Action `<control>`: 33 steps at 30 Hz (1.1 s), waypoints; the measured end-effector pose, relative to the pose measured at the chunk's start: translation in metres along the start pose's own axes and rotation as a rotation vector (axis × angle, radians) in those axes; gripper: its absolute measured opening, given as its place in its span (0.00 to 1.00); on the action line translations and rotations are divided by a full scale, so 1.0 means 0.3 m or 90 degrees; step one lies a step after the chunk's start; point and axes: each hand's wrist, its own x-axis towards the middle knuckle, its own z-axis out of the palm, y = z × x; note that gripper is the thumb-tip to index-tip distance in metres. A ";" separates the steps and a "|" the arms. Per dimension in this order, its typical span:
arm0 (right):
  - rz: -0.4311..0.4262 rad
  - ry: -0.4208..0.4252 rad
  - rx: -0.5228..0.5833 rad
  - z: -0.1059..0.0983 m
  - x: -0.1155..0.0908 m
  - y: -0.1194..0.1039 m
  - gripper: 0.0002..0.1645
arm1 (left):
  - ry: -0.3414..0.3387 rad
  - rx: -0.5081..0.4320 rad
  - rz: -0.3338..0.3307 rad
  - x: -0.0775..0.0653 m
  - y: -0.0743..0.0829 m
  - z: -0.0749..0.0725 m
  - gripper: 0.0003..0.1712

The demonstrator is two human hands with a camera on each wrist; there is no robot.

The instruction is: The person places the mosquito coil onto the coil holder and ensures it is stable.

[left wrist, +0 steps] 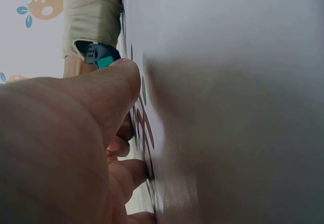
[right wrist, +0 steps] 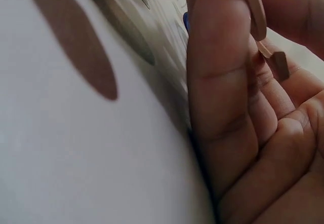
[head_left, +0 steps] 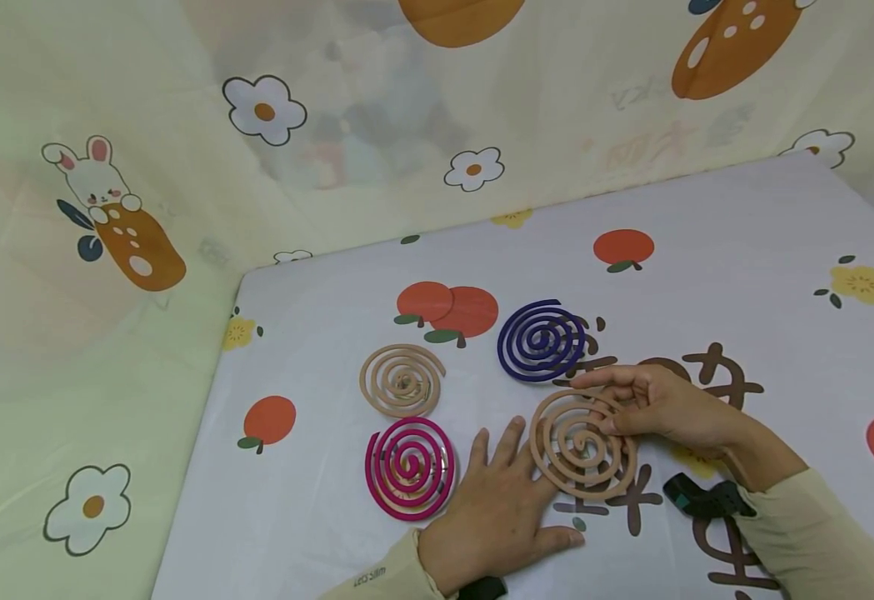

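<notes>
A tan mosquito coil (head_left: 581, 444) is in my right hand (head_left: 676, 412), pinched between thumb and fingers at its right side. In the right wrist view a piece of the coil (right wrist: 279, 66) shows among the curled fingers. My left hand (head_left: 485, 508) lies palm down on the table with its fingers spread; the held coil overlaps its fingertips in the head view. To its left lies a pink mosquito coil (head_left: 410, 467). A second tan coil (head_left: 364, 382), with a small metal stand at its middle, sits just behind the pink one. A dark blue coil (head_left: 540, 340) lies beyond my right hand.
A white cloth (head_left: 317, 533) printed with fruit, flowers and brown lettering covers the table. Pale patterned curtain (head_left: 182, 358) stands along the left and back edges. A dark wrist device (head_left: 706, 497) is on the right arm.
</notes>
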 end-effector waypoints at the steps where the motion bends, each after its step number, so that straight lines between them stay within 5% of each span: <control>1: 0.003 0.003 -0.003 0.000 -0.001 0.000 0.32 | 0.002 0.003 0.000 0.000 0.000 0.000 0.52; 14: 0.034 0.030 -0.002 0.015 0.009 -0.011 0.32 | 0.001 0.013 -0.004 -0.003 0.001 -0.001 0.52; 33: 0.000 0.033 0.002 0.015 0.006 -0.010 0.31 | 0.013 0.025 0.004 -0.003 0.004 0.003 0.52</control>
